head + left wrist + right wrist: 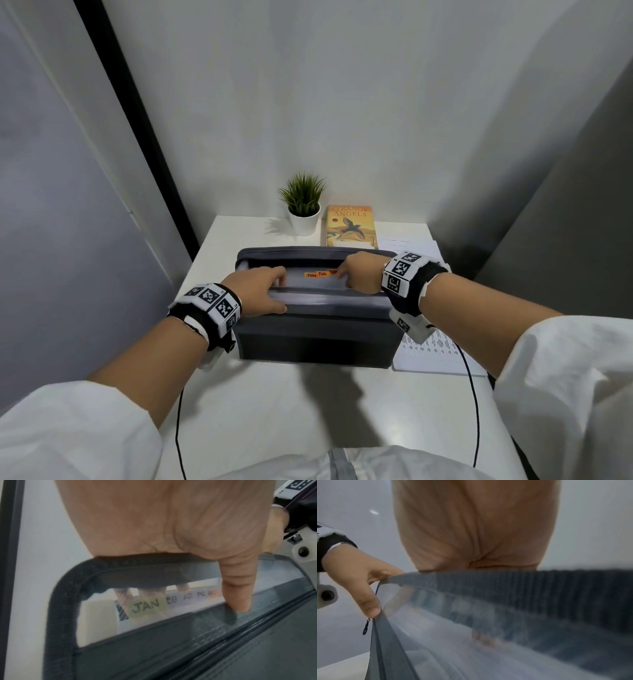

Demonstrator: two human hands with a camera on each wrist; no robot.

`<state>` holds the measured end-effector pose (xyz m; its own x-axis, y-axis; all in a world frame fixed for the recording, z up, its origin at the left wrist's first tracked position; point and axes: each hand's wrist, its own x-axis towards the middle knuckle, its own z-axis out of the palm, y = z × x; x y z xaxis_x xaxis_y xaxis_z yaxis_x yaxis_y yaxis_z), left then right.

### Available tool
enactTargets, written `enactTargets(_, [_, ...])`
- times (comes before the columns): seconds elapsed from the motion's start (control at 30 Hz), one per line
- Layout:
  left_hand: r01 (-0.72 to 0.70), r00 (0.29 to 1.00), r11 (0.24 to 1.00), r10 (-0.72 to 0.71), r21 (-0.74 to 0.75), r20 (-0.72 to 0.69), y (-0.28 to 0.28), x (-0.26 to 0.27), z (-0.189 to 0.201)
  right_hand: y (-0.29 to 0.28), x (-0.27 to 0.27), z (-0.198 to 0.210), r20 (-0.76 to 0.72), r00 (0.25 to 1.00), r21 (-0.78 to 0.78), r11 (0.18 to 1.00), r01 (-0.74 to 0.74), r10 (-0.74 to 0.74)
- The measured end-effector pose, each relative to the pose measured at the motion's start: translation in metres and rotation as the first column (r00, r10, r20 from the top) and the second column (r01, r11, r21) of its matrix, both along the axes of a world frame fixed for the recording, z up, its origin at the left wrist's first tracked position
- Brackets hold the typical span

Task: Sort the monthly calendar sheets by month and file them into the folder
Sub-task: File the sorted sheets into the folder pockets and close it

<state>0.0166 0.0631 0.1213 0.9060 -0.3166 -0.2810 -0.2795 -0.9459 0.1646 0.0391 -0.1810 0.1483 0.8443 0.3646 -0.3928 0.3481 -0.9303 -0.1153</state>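
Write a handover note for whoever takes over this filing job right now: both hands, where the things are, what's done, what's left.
Left hand: fingers inside the open grey folder, thumb on its front edge, spreading the dividers near the JAN tab.
Right hand: fingers in the folder by the JUN and JUL tabs, parting pockets.
Calendar sheets: on the table, right of the folder; neither hand holds a sheet.
Done: folder open, pockets spread. How many sheets are filed cannot be told.
Left: pick up the sheets, slot each behind its month tab.
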Motion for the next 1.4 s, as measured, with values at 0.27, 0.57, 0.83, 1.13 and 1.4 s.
enactTargets(0.27, [0.101,0.993,0.994,-0.102,0.029,0.055,-0.039,-0.001,0.001,-0.005,-0.006,-0.003,-0.006,1.000,0.060,0.998,0.014,-0.014])
enactTargets(0.57, [0.192,0.960,0.976,-0.209,0.105,0.189,-0.041,-0.001,-0.007,-0.018,-0.008,-0.011,-0.010,1.000,0.198,0.980,0.007,-0.005])
enactTargets(0.83, [0.136,0.985,0.980,-0.150,0.147,0.087,-0.059,0.010,-0.008,-0.126,0.014,-0.041,-0.118,0.776,0.576,0.594,0.562,-0.619])
enactTargets(1.13, [0.081,0.989,0.989,-0.095,0.123,0.115,-0.057,0.012,-0.016,-0.237,-0.067,-0.189,-0.382,0.279,0.094,0.264,0.960,-0.881])
enactTargets(1.4, [0.080,0.984,0.991,-0.095,0.104,0.149,-0.058,0.017,-0.012,-0.258,-0.080,-0.209,-0.502,0.090,0.213,-0.022,0.977,-0.860])
